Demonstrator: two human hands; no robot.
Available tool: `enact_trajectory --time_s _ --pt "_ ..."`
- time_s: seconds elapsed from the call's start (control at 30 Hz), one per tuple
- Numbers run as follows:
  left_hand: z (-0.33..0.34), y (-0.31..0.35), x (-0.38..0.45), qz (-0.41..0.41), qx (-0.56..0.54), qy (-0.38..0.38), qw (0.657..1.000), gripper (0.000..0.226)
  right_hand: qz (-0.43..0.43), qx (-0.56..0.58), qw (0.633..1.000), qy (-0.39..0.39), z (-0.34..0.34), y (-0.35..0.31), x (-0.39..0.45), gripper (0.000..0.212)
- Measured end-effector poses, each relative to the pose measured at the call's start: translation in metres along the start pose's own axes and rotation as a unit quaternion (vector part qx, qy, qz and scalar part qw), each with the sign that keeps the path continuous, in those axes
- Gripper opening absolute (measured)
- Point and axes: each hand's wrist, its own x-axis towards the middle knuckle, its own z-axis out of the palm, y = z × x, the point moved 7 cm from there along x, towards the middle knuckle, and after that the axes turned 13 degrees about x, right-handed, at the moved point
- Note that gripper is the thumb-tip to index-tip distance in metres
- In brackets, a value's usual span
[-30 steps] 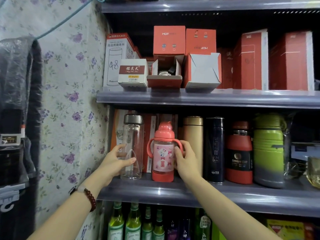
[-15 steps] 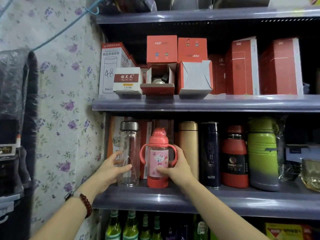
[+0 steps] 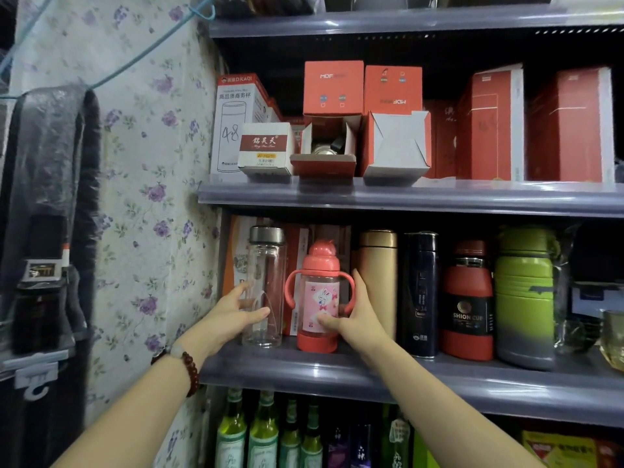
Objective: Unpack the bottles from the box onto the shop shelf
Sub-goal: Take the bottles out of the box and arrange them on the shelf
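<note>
I'm looking at the middle shelf point(image 3: 405, 376), centre of frame. My left hand point(image 3: 233, 315) is wrapped round the lower part of the clear glass bottle point(image 3: 265, 285), thumb across the front, fingers behind the glass. Bottle stands upright at the left end of the row, steel cap on top. My right hand point(image 3: 358, 315) grips the pink kids' bottle point(image 3: 319, 298) just right of it: thumb on the bunny label low down, fingers round the right side by the handle. That one is upright too, base on the shelf, coral lid w/ two loop handles.

Right of my right hand, same shelf, L to R: gold flask point(image 3: 378, 261), touching or nearly touching the back of my hand; dark navy flask point(image 3: 420, 292); red bottle point(image 3: 467, 298) w/ a black "SHION CUP" badge; green-and-grey jug point(image 3: 525, 295). All upright, close together.

Upper centre of frame, the shelf above carries red cartons. One open box point(image 3: 326, 146) lies on its side w/ flap down, something metallic inside, can't tell what. Beside it another red box point(image 3: 395, 145) w/ white flaps folded out. A white carton point(image 3: 236, 126) marked "48" is at the far left.

Bottom of frame: green glass bottles point(image 3: 256, 434) on the lowest shelf. A red bead bracelet point(image 3: 190, 373) is on my left wrist. Floral wallpaper point(image 3: 145, 163) fills the left side.
</note>
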Motion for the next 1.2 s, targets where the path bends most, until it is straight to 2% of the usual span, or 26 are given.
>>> enact_trajectory --time_s 0.1,0.2,0.27,0.4,0.5,0.77,0.9,1.03,1.1,1.2 --pt "0.0 0.004 -0.003 0.004 0.024 0.005 1.0 0.081 -0.007 -0.005 1.0 -0.002 -0.001 -0.004 -0.001 0.112" --pt "0.0 0.006 -0.007 0.003 0.033 0.004 0.999 0.081 -0.012 -0.008 1.0 -0.008 -0.002 -0.006 0.0 0.09" --pt "0.0 0.007 -0.009 -0.001 0.034 0.002 0.999 0.081 -0.008 -0.008 1.0 -0.005 -0.002 -0.008 -0.001 0.085" --pt "-0.002 0.009 -0.009 -0.012 0.043 -0.013 0.999 0.081 0.006 0.006 1.0 -0.006 0.001 -0.009 -0.003 0.086" --pt "-0.001 0.01 -0.009 -0.019 0.057 -0.018 0.998 0.083 0.015 -0.01 1.0 0.005 0.001 -0.01 -0.005 0.099" --pt "-0.005 -0.002 -0.011 -0.045 0.086 0.08 0.992 0.083 -0.004 -0.151 0.986 0.064 -0.009 -0.032 -0.025 0.106" --pt "-0.008 -0.002 -0.024 -0.046 0.062 0.127 0.989 0.074 -0.029 -0.186 0.978 0.092 -0.016 -0.05 -0.052 0.087" --pt "-0.02 0.004 -0.05 -0.037 0.086 0.193 0.977 0.051 -0.116 -0.212 0.962 0.127 -0.016 -0.071 -0.077 0.043" --pt "-0.026 0.007 -0.066 -0.032 0.1 0.215 0.971 0.04 -0.144 -0.207 0.962 0.102 -0.005 -0.075 -0.085 0.028" --pt "-0.03 0.003 -0.094 -0.035 0.097 0.218 0.97 0.025 -0.131 -0.19 0.972 0.034 0.02 -0.064 -0.093 0.023"
